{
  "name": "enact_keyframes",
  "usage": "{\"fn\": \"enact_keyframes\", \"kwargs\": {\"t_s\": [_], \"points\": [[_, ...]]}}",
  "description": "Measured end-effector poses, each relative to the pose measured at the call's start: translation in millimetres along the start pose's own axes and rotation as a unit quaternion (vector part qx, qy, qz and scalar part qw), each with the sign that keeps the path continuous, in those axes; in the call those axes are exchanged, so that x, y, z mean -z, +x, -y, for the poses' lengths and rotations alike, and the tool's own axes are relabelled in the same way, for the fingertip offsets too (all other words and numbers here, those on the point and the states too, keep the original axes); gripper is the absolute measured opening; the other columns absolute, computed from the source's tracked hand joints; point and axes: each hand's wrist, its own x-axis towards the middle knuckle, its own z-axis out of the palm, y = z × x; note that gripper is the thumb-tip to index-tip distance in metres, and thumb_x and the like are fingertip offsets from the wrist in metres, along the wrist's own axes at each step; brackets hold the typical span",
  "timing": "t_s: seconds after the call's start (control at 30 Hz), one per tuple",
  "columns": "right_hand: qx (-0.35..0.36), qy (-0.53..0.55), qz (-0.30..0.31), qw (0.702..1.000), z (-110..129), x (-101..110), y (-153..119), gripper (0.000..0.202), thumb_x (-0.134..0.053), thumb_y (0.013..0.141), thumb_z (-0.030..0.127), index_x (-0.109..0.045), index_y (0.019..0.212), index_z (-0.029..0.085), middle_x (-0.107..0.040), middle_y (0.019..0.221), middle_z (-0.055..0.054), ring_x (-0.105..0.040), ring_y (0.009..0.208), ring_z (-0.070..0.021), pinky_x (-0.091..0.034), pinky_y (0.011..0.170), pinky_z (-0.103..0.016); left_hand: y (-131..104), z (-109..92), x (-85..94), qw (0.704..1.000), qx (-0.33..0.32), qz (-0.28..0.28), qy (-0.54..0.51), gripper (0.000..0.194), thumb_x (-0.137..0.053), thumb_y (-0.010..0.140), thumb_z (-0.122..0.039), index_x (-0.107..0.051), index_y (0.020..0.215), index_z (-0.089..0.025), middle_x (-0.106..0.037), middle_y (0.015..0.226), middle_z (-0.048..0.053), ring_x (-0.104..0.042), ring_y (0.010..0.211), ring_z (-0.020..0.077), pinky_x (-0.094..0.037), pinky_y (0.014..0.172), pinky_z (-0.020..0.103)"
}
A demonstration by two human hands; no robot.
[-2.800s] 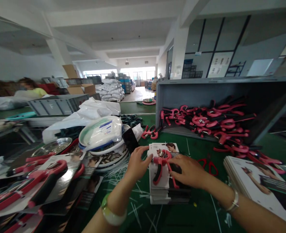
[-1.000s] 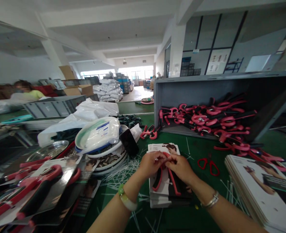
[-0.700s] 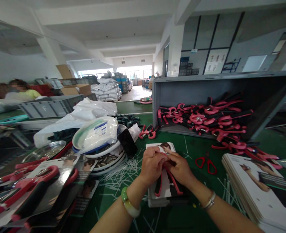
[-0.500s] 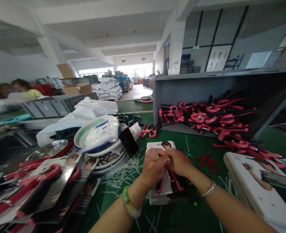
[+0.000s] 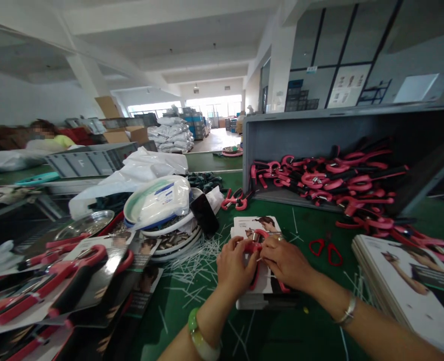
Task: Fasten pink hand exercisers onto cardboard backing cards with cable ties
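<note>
A pair of pink-and-black pliers (image 5: 258,234) lies on a stack of printed cards (image 5: 255,302), head pointing away from me. My left hand (image 5: 231,265) is closed around the left side of the pliers, just below the head. On the other side, my right hand (image 5: 287,261) pinches a thin white strip (image 5: 259,259) against the tool. The strip looks like a plastic tie; most of it is hidden by the fingers. Red-handled scissors (image 5: 326,250) lie on the green table right of my right hand.
A grey crate (image 5: 282,131) on its side holds many pliers. Loose white strips (image 5: 191,273) litter the table beside stacked bowls (image 5: 157,205) and a phone (image 5: 204,215). Carded pliers (image 5: 67,281) pile up at left; another card stack (image 5: 406,281) stands right. A person (image 5: 59,139) is far left.
My hands were bunched together over the pliers' head; they have moved apart, exposing the head and the white strip. The view has shifted slightly.
</note>
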Motion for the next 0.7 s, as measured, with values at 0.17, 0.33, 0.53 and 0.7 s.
{"fn": "enact_keyframes", "kwargs": {"t_s": [0.17, 0.33, 0.53, 0.7], "points": [[-0.006, 0.025, -0.024, 0.999, -2, -2, -14, 0.019, -0.053, 0.088, 0.028, -0.07, 0.085, 0.021, -0.06, 0.102, -0.008, -0.057, 0.096, -0.0223, -0.049, 0.08, -0.038, -4, 10, -1.2, 0.998, -0.011, -0.063, 0.0, 0.032, -0.06, 0.08, -0.041, -0.065, 0.108, -0.026, -0.059, 0.118, 0.009, -0.055, 0.108, 0.0278, -0.043, 0.091, 0.044], [-0.007, 0.065, -0.085, 0.994, -5, 2, -42, 0.027, -0.054, 0.087, 0.041, -0.067, 0.1, 0.022, -0.054, 0.116, -0.011, -0.053, 0.108, -0.0239, -0.047, 0.088, -0.041, -22, 40, -2.7, 0.97, 0.008, -0.227, -0.085, 0.049, -0.06, 0.079, -0.039, -0.053, 0.123, -0.019, -0.051, 0.127, 0.015, -0.047, 0.118, 0.0295, -0.037, 0.099, 0.05], [0.023, -0.028, -0.019, 0.999, 19, 23, -45, 0.022, -0.06, 0.077, 0.026, -0.067, 0.097, 0.021, -0.053, 0.125, -0.012, -0.048, 0.114, -0.0311, -0.044, 0.09, -0.048, -43, 54, -5.6, 0.928, 0.14, -0.1, -0.329, 0.044, -0.065, 0.073, -0.047, -0.06, 0.103, -0.016, -0.067, 0.087, 0.007, -0.062, 0.078, 0.0183, -0.049, 0.073, 0.032], [0.006, -0.116, 0.029, 0.993, 31, 15, -41, 0.016, -0.052, 0.078, 0.014, -0.067, 0.084, 0.017, -0.06, 0.115, -0.012, -0.054, 0.102, -0.0296, -0.049, 0.082, -0.046, -43, 47, -5.7, 0.938, 0.105, -0.088, -0.317, 0.027, -0.062, 0.078, -0.041, -0.068, 0.084, -0.016, -0.07, 0.08, 0.006, -0.062, 0.073, 0.017, -0.049, 0.069, 0.029]]}}
